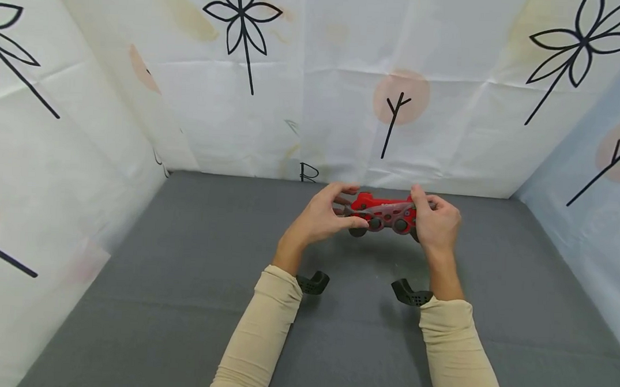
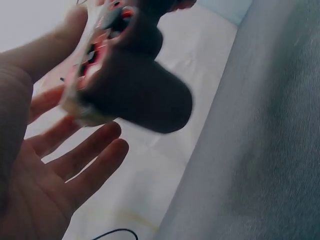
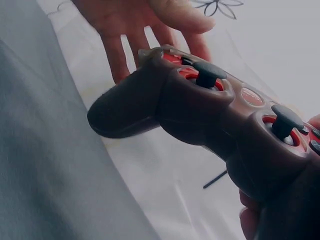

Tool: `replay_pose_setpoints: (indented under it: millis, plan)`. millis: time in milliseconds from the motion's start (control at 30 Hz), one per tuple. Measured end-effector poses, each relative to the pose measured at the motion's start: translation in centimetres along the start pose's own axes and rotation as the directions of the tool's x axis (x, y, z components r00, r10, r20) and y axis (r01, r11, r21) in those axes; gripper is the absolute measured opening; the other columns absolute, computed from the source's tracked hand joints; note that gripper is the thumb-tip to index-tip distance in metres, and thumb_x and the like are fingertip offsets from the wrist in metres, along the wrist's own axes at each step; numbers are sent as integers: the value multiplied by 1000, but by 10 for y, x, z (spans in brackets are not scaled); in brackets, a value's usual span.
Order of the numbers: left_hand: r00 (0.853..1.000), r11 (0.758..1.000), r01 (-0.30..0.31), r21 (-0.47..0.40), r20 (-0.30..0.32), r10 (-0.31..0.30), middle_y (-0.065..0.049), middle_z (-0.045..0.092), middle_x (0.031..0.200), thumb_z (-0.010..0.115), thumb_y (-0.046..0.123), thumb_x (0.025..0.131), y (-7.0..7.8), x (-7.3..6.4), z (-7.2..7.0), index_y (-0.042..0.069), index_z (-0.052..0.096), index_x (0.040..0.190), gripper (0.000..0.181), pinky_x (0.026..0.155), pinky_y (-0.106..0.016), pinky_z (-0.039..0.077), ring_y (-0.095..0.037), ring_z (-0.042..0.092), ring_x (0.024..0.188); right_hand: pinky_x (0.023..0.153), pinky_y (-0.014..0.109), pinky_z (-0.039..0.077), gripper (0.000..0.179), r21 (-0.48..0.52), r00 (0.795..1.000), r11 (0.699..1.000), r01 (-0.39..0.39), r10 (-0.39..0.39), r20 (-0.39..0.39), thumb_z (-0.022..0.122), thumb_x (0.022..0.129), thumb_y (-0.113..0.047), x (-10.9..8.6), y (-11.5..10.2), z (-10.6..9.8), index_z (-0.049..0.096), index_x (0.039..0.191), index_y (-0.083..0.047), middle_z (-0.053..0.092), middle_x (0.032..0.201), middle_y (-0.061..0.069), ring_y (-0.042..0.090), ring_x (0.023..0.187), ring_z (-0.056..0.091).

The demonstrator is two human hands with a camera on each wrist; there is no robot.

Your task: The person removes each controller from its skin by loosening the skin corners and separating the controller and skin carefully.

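Observation:
A red game controller (image 1: 384, 205) with a smoky, see-through cover over its handles and stick side is held above the grey surface, near the back wall. My right hand (image 1: 438, 223) grips its right end, thumb on top; fingertips (image 3: 248, 222) show beneath it in the right wrist view. At the other end my left hand (image 1: 322, 212) is spread, fingers extended and thumb held out. The right wrist view shows that thumb apart from the controller. Two dark thumbsticks stand up through the cover. In the left wrist view the covered handle (image 2: 142, 95) hangs in front of the open palm.
Grey cloth (image 1: 180, 303) covers the work surface. White patterned sheets (image 1: 334, 114) stand behind it and at both sides. A black wrist mount (image 1: 313, 283) juts from the left sleeve, and another mount (image 1: 411, 294) from the right. A thin dark cord (image 2: 117, 231) shows in the left wrist view.

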State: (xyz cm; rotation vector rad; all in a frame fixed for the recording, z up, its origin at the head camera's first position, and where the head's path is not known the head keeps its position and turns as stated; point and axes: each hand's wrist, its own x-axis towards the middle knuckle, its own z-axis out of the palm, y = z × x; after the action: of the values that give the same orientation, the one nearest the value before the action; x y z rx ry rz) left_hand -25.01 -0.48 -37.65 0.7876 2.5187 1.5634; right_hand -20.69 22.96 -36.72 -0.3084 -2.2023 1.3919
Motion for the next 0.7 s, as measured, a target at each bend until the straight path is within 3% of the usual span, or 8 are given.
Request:
replay_pose_setpoints:
  millis: [133,267,333,433,700]
  plan:
    - [999,999,-37,-19,24,38,8,49,148,92,36,76,5,3,6,33,41,154,93,99,-40,54,-15,55,124,45,22,37,46,95,997,994,-51,46,63,63,97,-51,-2,-5,-1,71,83,-9,49,44,-15,5,41,43]
    - [996,996,-80,-40,33,82,4,50,144,94,30,73,8,4,11,33,37,155,100,102,-41,52,-14,55,121,44,23,33,42,147,993,986,-84,69,100,62,98,-52,-5,-10,1,69,77,-15,48,45,-12,6,40,38]
    - [994,993,-102,-58,29,104,2,50,145,95,27,72,8,4,12,33,36,155,101,103,-41,52,-14,55,122,43,25,30,45,151,991,984,-92,75,114,60,99,-53,-6,-12,3,67,74,-16,45,44,-11,8,39,33]
    - [990,988,-139,-71,17,141,0,48,149,95,23,72,9,3,12,32,37,155,102,102,-38,53,-14,55,124,44,26,33,49,144,984,983,-116,94,149,57,100,-54,-8,-13,5,65,71,-16,46,46,-10,10,41,37]
    - [986,986,-165,15,31,164,0,47,146,95,26,71,8,2,12,29,38,155,102,99,-31,53,-13,51,123,54,28,46,57,84,959,981,-173,149,240,51,100,-61,-7,-12,9,60,72,-13,51,54,-9,13,55,52]
